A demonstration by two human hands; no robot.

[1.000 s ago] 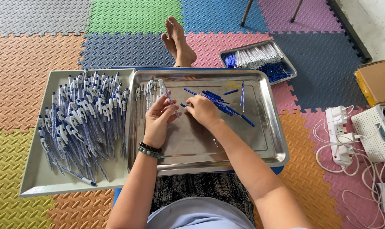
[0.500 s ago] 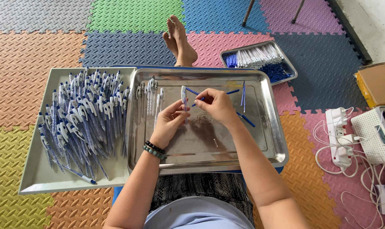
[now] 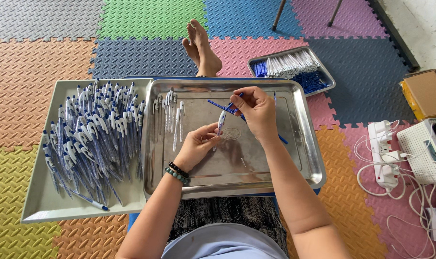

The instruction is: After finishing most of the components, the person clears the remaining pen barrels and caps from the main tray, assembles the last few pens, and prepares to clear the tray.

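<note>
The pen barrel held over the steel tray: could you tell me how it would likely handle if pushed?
The pen barrel looks thin, hard plastic, so probably stiff and light. Being round, it may roll on the smooth steel tray, though its clip might stop it.

A floor of coloured foam mats point(image 3: 131, 57) is seen. On it are laid a small tray point(image 3: 326, 76) of pen parts, a cardboard box point(image 3: 427, 93), a white power strip point(image 3: 386, 153) with cables, and a white device point(image 3: 427, 151). Bare feet point(image 3: 202, 48) are rested on the mats.
</note>
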